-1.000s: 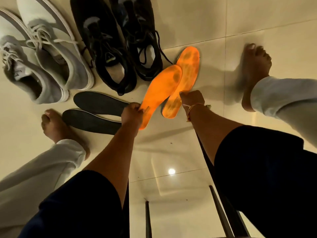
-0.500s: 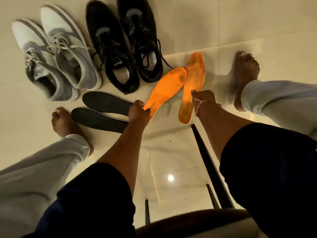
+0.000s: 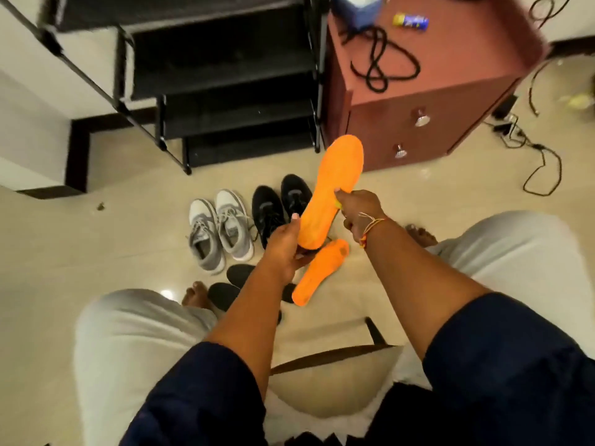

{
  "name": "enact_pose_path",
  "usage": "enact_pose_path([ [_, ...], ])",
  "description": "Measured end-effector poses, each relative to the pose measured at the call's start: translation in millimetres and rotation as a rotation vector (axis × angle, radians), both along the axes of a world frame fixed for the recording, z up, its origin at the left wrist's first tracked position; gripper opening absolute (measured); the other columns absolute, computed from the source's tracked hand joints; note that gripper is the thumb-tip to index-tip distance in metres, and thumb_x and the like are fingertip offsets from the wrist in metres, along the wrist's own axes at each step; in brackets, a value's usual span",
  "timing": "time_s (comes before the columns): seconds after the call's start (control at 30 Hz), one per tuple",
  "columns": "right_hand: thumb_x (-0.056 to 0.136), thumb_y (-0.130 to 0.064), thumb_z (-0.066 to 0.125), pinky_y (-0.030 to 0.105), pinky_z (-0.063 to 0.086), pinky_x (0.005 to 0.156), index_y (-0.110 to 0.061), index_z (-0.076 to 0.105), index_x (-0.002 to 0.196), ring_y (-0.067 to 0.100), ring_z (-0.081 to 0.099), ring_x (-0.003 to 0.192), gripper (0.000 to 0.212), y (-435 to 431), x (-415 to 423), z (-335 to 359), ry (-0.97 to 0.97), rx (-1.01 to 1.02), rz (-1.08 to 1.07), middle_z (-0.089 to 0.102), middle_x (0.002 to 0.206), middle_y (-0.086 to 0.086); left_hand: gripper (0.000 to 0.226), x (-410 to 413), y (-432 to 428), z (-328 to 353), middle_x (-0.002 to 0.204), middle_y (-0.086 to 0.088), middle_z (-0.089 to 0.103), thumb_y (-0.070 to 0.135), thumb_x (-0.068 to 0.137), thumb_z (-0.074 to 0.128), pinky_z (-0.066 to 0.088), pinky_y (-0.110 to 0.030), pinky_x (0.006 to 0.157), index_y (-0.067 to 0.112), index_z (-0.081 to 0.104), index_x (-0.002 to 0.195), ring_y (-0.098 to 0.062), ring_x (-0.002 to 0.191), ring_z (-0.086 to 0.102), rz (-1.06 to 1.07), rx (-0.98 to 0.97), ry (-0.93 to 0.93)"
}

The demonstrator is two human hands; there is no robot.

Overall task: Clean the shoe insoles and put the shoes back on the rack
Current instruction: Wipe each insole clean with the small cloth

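Hands (image 3: 281,249) apparently grip 1 orange insole (image 3: 335,185).

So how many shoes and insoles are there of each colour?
Grey shoes: 2
Black shoes: 2
Orange insoles: 2
Black insoles: 2, partly hidden behind an arm
Total: 8
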State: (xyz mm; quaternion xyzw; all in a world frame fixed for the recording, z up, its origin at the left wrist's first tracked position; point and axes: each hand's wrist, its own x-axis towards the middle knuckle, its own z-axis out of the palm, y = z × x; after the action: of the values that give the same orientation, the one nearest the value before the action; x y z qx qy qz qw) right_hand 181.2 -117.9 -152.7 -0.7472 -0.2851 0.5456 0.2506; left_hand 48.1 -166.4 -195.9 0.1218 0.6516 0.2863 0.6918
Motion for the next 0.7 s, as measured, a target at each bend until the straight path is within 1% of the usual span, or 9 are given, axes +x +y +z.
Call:
enact_pose_path([
  [0.07, 0.092, -0.034, 0.069, 0.029, 0.030, 0.051, -0.019, 0.049, 0.067, 0.017, 0.037, 0.049, 0.034, -9, 4, 18, 0.192, 0.120, -0.085, 0.043, 0.059, 0.003, 0.047, -4, -7, 42, 0.115, -0.011, 0.072, 0.056, 0.102, 0.045, 0.058, -0.043, 0.075, 0.018, 0.066, 0.120, -0.027, 0.100, 0.068, 0.078, 0.070, -0.154],
  [0.2, 0.093, -0.031, 0.069, 0.025, 0.033, 0.046, -0.018, 0.055, 0.083, 0.007, 0.043, 0.045, 0.022, -45, 1, 78, 0.387, 0.259, 0.026, 0.056, 0.066, -0.004, 0.068, -15, -44, 105, 0.118, -0.017, 0.068, 0.066, 0.099, 0.038, 0.054, -0.050, 0.092, 0.011, 0.064, 0.128, -0.031, 0.100, 0.069, 0.068, 0.178, -0.286],
  [0.37, 0.093, -0.034, 0.068, 0.016, 0.037, 0.046, -0.016, 0.055, 0.090, -0.003, 0.047, 0.047, 0.022, -80, -1, 127, 0.310, 0.441, 0.152, 0.059, 0.080, -0.005, 0.077, -22, -92, 152, 0.113, -0.017, 0.070, 0.070, 0.098, 0.028, 0.059, -0.035, 0.069, 0.008, 0.066, 0.124, -0.026, 0.089, 0.069, 0.028, 0.287, -0.381],
  [0.47, 0.098, -0.041, 0.059, 0.021, 0.038, 0.057, -0.014, 0.051, 0.078, 0.009, 0.040, 0.056, 0.034, -90, -1, 145, 0.320, 0.516, 0.176, 0.041, 0.073, -0.001, 0.073, -21, -102, 162, 0.104, -0.014, 0.071, 0.068, 0.099, 0.028, 0.055, -0.030, 0.062, 0.008, 0.064, 0.123, -0.023, 0.083, 0.067, 0.091, 0.375, -0.367],
  [0.5, 0.099, -0.042, 0.055, 0.027, 0.038, 0.062, -0.022, 0.030, 0.083, 0.014, 0.037, 0.063, 0.036, -94, -1, 152, 0.343, 0.473, 0.148, 0.035, 0.074, 0.003, 0.075, -22, -103, 161, 0.105, -0.015, 0.070, 0.069, 0.099, 0.028, 0.055, -0.030, 0.062, 0.007, 0.062, 0.126, -0.023, 0.083, 0.066, 0.128, 0.390, -0.371],
  [0.53, 0.101, -0.038, 0.053, 0.031, 0.038, 0.064, 0.007, 0.052, 0.112, 0.018, 0.038, 0.066, 0.046, -97, -1, 153, 0.437, 0.409, 0.098, 0.037, 0.075, 0.004, 0.078, -24, -104, 158, 0.106, -0.015, 0.070, 0.070, 0.098, 0.027, 0.055, -0.030, 0.062, 0.007, 0.060, 0.130, -0.023, 0.084, 0.066, 0.161, 0.397, -0.374],
  [0.57, 0.102, -0.030, 0.052, 0.033, 0.040, 0.064, -0.006, 0.060, 0.102, 0.019, 0.044, 0.066, 0.025, -102, 0, 153, 0.551, 0.345, 0.054, 0.044, 0.074, 0.006, 0.079, -25, -103, 155, 0.108, -0.015, 0.069, 0.070, 0.099, 0.027, 0.054, -0.030, 0.063, 0.006, 0.058, 0.133, -0.023, 0.084, 0.066, 0.186, 0.401, -0.367],
  [0.6, 0.102, -0.021, 0.051, 0.033, 0.043, 0.065, -0.004, 0.058, 0.109, 0.019, 0.051, 0.068, 0.019, -106, 0, 149, 0.655, 0.316, 0.034, 0.053, 0.077, 0.007, 0.078, -26, -102, 153, 0.111, -0.015, 0.068, 0.069, 0.099, 0.027, 0.054, -0.031, 0.064, 0.006, 0.056, 0.136, -0.023, 0.085, 0.066, 0.206, 0.406, -0.361],
  [0.7, 0.099, 0.002, 0.045, 0.037, 0.052, 0.084, 0.002, 0.058, 0.112, 0.027, 0.061, 0.088, 0.019, -117, -1, 138, 0.755, 0.294, 0.110, 0.064, 0.099, 0.021, 0.071, -26, -97, 150, 0.120, -0.018, 0.064, 0.064, 0.101, 0.032, 0.054, -0.033, 0.069, 0.008, 0.057, 0.136, -0.024, 0.088, 0.065, 0.253, 0.430, -0.359],
])
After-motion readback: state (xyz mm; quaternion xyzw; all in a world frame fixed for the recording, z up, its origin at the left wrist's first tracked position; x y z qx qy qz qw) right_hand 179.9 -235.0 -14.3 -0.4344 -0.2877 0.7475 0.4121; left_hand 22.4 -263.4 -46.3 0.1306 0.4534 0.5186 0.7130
